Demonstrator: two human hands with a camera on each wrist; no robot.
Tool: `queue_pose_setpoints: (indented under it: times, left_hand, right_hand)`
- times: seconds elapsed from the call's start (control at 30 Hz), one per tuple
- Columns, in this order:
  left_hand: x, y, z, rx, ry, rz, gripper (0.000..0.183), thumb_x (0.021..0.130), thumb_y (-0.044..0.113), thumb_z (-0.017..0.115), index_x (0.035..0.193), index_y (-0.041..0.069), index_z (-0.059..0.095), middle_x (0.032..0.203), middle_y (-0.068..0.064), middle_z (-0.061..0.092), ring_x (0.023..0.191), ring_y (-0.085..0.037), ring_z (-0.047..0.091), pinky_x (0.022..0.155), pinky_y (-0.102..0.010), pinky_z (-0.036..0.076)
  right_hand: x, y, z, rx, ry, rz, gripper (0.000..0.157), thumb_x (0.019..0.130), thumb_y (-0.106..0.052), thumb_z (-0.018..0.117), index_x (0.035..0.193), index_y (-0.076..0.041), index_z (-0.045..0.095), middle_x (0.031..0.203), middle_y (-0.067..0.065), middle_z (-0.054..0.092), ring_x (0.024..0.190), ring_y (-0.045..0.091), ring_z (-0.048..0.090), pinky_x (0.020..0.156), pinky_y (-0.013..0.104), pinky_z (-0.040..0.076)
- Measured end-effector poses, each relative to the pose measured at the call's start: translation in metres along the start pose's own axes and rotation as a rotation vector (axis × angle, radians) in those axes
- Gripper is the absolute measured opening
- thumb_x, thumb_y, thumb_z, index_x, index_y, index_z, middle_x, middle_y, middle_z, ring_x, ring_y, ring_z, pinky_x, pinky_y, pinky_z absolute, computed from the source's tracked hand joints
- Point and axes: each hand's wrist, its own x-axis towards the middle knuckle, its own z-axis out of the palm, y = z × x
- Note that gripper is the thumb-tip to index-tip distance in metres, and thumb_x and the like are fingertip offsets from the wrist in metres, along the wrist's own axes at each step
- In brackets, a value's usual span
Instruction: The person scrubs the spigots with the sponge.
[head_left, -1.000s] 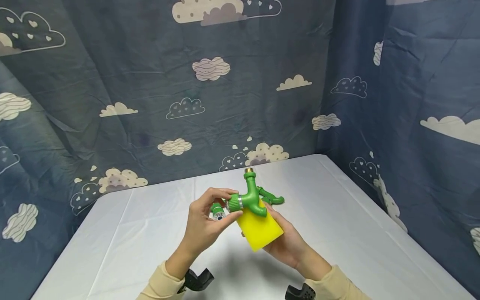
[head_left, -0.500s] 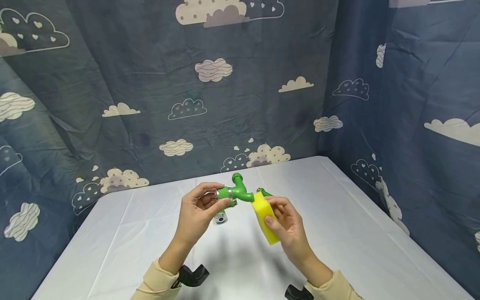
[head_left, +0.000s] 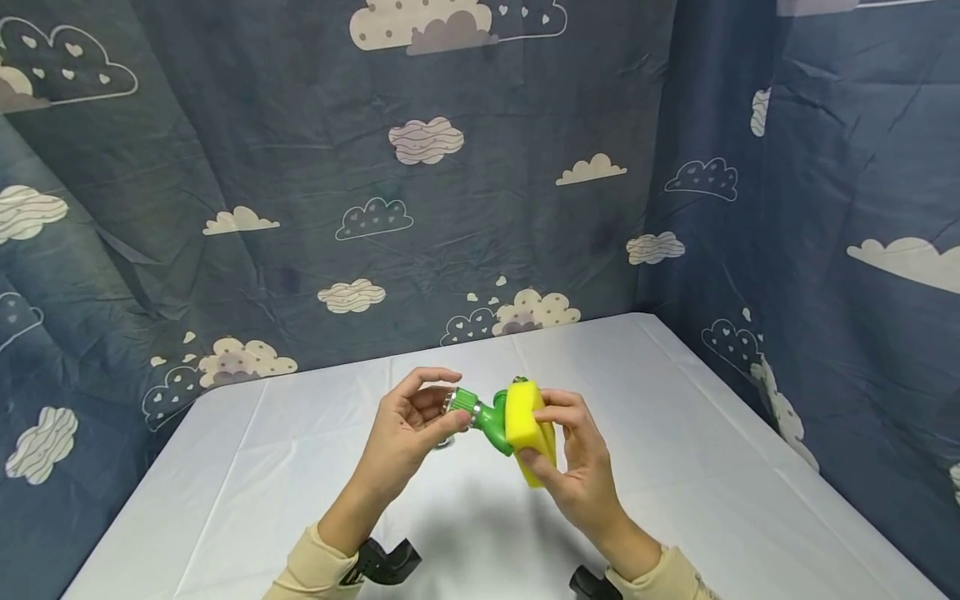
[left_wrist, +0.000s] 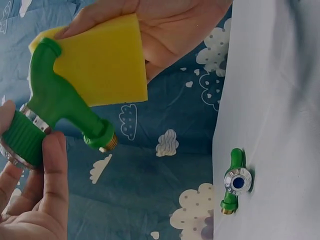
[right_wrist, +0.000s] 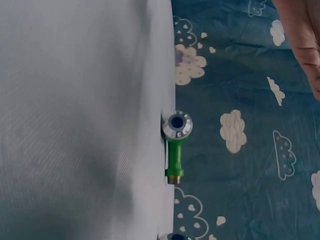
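Observation:
My left hand [head_left: 405, 429] holds a green plastic tap [head_left: 492, 425] up over the table, pinching its ribbed collar between thumb and fingers. In the left wrist view the brass-coloured threaded end [left_wrist: 109, 144] of that tap points down and to the right. A yellow sponge [head_left: 527, 415] is gripped by my right hand [head_left: 581, 467], thumb on the near side and fingers on the far side. The sponge meets the curved spout of the tap and covers part of it in the head view. In the right wrist view only part of a hand [right_wrist: 302, 40] shows at the upper right.
Another green tap [left_wrist: 237, 180] lies on the white-covered table [head_left: 300, 467]. A further one [right_wrist: 177, 236] is cut off at the bottom of the right wrist view. Dark blue cloud-patterned cloth [head_left: 480, 208] hangs behind and beside the table.
The tap has turned in my left hand, its spout swinging lower. The sponge went from behind the tap, to its right side, and now presses over the spout; my right hand turned with it.

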Motion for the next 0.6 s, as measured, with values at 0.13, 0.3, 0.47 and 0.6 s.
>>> queue_pose_setpoints:
  times: [0.13, 0.3, 0.47, 0.6]
  left_hand:
    - [-0.001, 0.0, -0.002, -0.056, -0.055, 0.003, 0.036, 0.095, 0.005, 0.08, 0.129, 0.007, 0.066, 0.108, 0.002, 0.078, 0.088, -0.01, 0.075, 0.081, -0.026, 0.067]
    - [-0.004, 0.002, -0.003, -0.097, -0.147, 0.018, 0.032, 0.097, 0.009, 0.08, 0.127, 0.015, 0.074, 0.11, 0.004, 0.079, 0.093, -0.009, 0.074, 0.085, -0.024, 0.065]
    - [-0.009, 0.003, -0.003, -0.129, -0.236, 0.037, 0.033, 0.097, 0.005, 0.078, 0.13, 0.009, 0.076, 0.115, 0.005, 0.078, 0.096, -0.006, 0.075, 0.088, -0.024, 0.066]
    - [-0.01, 0.007, -0.003, -0.174, -0.326, 0.09, 0.033, 0.1, 0.005, 0.074, 0.131, 0.016, 0.077, 0.115, 0.007, 0.078, 0.095, -0.004, 0.075, 0.086, -0.023, 0.066]
  right_hand:
    - [-0.001, 0.001, 0.001, -0.03, -0.025, -0.056, 0.034, 0.099, -0.012, 0.078, 0.121, 0.005, 0.06, 0.134, 0.019, 0.056, 0.128, 0.017, 0.058, 0.11, 0.02, 0.053]
    - [-0.004, 0.004, 0.002, -0.116, -0.028, -0.07, 0.036, 0.101, -0.027, 0.078, 0.12, 0.001, 0.064, 0.131, 0.024, 0.056, 0.126, 0.018, 0.058, 0.106, 0.018, 0.054]
    - [-0.008, 0.004, 0.001, -0.281, 0.019, 0.032, 0.039, 0.087, -0.006, 0.086, 0.121, -0.005, 0.066, 0.131, 0.019, 0.059, 0.123, 0.016, 0.058, 0.103, 0.015, 0.051]
    - [-0.008, 0.006, -0.001, -0.348, 0.069, 0.14, 0.046, 0.082, 0.004, 0.085, 0.122, -0.008, 0.067, 0.132, 0.015, 0.061, 0.122, 0.012, 0.057, 0.101, 0.014, 0.049]
